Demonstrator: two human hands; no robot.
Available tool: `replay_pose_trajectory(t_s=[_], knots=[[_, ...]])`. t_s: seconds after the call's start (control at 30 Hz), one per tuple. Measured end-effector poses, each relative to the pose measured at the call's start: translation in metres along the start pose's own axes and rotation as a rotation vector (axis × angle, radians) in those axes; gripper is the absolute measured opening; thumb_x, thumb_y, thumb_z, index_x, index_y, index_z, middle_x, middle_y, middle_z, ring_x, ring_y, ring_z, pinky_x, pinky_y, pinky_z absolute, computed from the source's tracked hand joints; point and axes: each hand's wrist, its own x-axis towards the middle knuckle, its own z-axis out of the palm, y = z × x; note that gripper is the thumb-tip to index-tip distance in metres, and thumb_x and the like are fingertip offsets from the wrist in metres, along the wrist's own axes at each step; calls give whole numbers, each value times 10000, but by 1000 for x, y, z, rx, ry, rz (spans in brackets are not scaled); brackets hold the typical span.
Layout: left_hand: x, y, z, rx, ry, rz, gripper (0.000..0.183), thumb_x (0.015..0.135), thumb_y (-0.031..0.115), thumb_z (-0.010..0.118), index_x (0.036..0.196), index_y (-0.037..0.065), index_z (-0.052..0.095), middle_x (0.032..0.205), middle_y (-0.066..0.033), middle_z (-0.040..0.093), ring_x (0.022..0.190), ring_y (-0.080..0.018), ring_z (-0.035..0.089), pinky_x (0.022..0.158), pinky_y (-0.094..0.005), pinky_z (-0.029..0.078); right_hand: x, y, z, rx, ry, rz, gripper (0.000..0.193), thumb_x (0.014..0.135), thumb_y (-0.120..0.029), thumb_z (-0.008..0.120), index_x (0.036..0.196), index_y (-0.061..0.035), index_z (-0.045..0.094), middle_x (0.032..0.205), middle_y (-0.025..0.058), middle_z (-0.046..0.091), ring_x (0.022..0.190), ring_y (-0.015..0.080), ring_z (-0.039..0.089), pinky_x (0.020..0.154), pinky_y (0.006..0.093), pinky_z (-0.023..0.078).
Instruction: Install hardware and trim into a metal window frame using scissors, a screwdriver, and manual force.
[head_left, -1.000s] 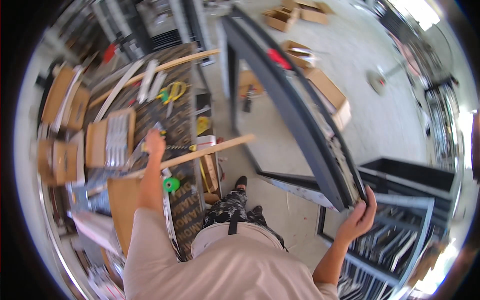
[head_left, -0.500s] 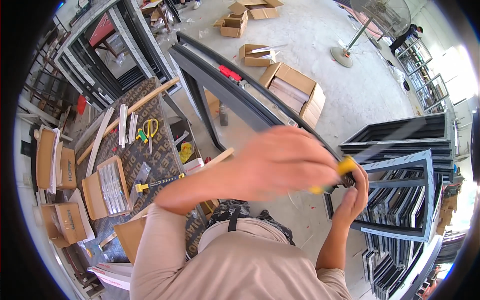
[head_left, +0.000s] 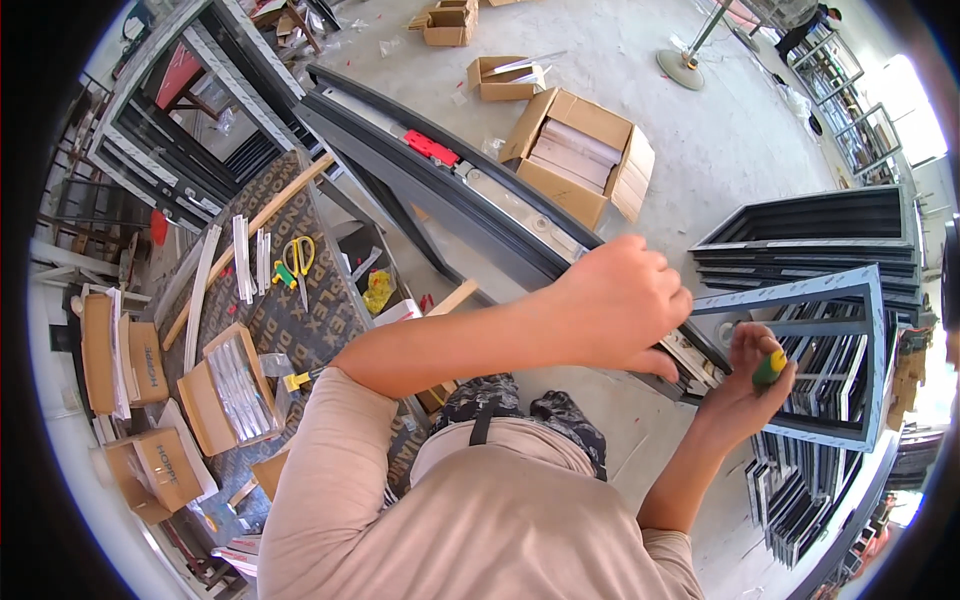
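A long dark grey window sash point(head_left: 480, 215) slants across in front of me, with silver hardware and a red block point(head_left: 432, 147) along its upper edge. My left hand point(head_left: 622, 305) is over its near right end, fingers curled in and thumb pointing down; whatever it grips, if anything, is hidden. Just right of that end, my right hand point(head_left: 740, 395) is closed around a screwdriver by its green and yellow handle point(head_left: 769, 368); the shaft cannot be made out.
On the patterned board at left lie yellow scissors point(head_left: 300, 262), white strips point(head_left: 243, 260), a wooden stick point(head_left: 250, 230) and a carton of wrapped parts point(head_left: 232, 388). An open carton point(head_left: 580, 155) stands beyond the sash. Stacked dark frames point(head_left: 810, 240) lean at right. A person point(head_left: 805, 32) is far back.
The screwdriver's handle, between both hands before, is now in my right hand, which has moved right and down. My left hand has come away from it. The view has shifted slightly.
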Motion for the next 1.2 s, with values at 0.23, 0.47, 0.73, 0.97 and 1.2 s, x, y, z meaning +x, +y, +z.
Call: replay_pose_trajectory(t_s=[0.23,0.47,0.73,0.97,1.2], knots=[[11,-19,-3,-23,118,6,401,766,437,656,885,58,606,748,-80,575,771,-244,598,694,-357,445,9,37,34,339,190,360,293,949,-363,486,927,-76,541,805,52,595,764,179,566,760,335,467],[42,-69,-19,87,207,-74,260,771,257,602,927,49,618,819,-112,603,803,-304,603,738,-393,465,84,59,92,285,97,333,403,965,-384,445,815,-30,563,718,99,610,670,186,576,681,305,463],[74,-110,-31,281,293,-338,315,790,266,610,977,13,633,864,-152,641,805,-342,609,721,-411,480,166,97,153,341,-78,415,455,954,-374,454,798,27,603,742,121,633,657,163,581,658,296,466],[111,-124,-14,381,220,-443,299,880,289,580,1021,28,612,860,-150,620,794,-344,598,702,-408,463,206,155,137,754,-109,602,390,956,-371,504,1042,0,589,1005,117,620,874,155,599,793,269,501],[148,-144,-6,418,230,-449,298,924,294,554,1046,26,598,830,-166,614,759,-357,601,686,-398,464,209,220,118,508,-122,286,387,1002,-306,460,1210,0,574,1044,68,625,987,124,585,866,239,455]])
